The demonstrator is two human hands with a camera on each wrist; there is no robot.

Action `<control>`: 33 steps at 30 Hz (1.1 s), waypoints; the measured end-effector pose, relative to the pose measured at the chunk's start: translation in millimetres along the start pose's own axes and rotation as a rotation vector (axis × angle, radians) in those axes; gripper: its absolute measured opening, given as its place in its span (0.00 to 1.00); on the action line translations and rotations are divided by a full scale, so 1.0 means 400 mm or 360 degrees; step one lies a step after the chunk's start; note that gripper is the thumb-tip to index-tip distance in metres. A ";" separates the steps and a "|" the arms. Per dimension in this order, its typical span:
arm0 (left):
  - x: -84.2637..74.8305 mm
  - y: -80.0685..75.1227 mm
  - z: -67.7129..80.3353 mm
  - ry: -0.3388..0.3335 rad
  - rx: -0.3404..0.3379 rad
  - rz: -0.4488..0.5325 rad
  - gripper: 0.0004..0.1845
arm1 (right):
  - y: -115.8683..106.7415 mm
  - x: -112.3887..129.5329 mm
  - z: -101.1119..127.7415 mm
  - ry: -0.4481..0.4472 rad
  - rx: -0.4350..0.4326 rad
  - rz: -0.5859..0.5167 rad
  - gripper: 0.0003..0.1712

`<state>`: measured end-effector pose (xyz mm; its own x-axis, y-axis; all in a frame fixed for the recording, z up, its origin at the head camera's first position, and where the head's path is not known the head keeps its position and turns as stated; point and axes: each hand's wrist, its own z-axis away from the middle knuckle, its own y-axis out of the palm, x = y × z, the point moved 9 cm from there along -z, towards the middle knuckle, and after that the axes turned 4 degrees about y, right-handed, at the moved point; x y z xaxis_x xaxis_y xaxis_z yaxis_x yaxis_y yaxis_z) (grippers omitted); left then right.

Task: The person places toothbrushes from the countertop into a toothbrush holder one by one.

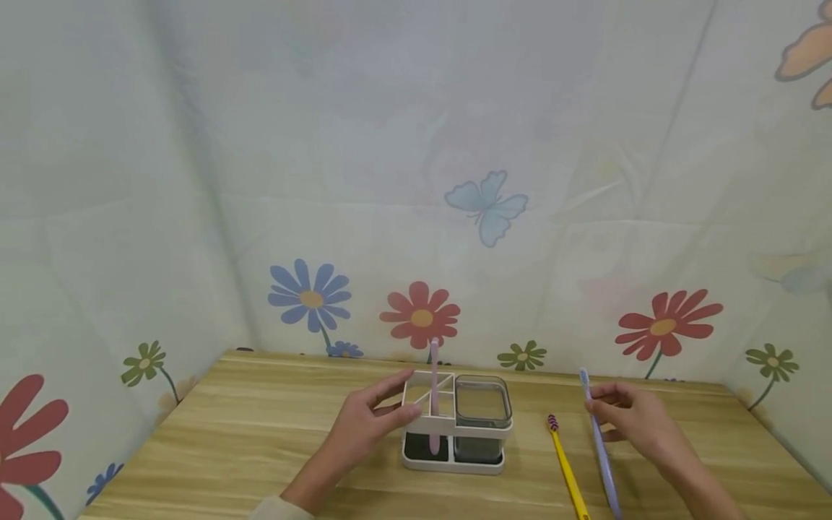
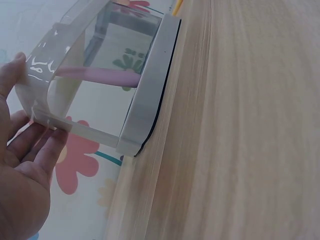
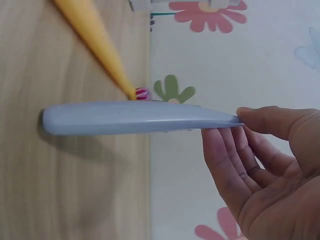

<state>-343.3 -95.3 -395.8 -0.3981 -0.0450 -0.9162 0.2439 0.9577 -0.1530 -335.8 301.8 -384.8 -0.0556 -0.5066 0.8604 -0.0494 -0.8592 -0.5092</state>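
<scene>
A white toothbrush holder (image 1: 419, 422) stands on the table, its upper tray split into compartments. My left hand (image 1: 373, 412) grips the left side of that tray, thumb and fingers at its edge in the left wrist view. One pink toothbrush (image 1: 435, 383) stands upright in the divided left part of the holder. To the right, my right hand (image 1: 637, 419) pinches a light purple toothbrush (image 1: 601, 448) near its head, between thumb and fingers. Its handle slants down toward the table's near side. Between the holder and that brush lies a yellow toothbrush (image 1: 567, 469) with purple bristles.
A clear grey cup (image 1: 483, 401) sits in the right part of the holder. The wood-grain table (image 1: 260, 412) ends at a pale curtain (image 1: 364, 180) printed with flowers and a butterfly, which also hangs along both sides.
</scene>
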 end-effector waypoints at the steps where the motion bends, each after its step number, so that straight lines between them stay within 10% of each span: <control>1: 0.000 0.000 0.000 -0.0001 0.0000 0.0002 0.33 | -0.002 0.007 0.003 -0.0014 -0.0010 -0.0013 0.20; 33: -0.004 -0.002 0.002 0.0031 0.0005 0.0000 0.33 | -0.022 0.203 0.106 -0.0569 -0.0246 -0.0419 0.15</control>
<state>-342.3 -96.3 -394.4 -0.4150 -0.0394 -0.9090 0.2466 0.9568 -0.1541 -297.7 265.2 -309.6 0.3242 -0.2886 0.9009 -0.1650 -0.9550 -0.2465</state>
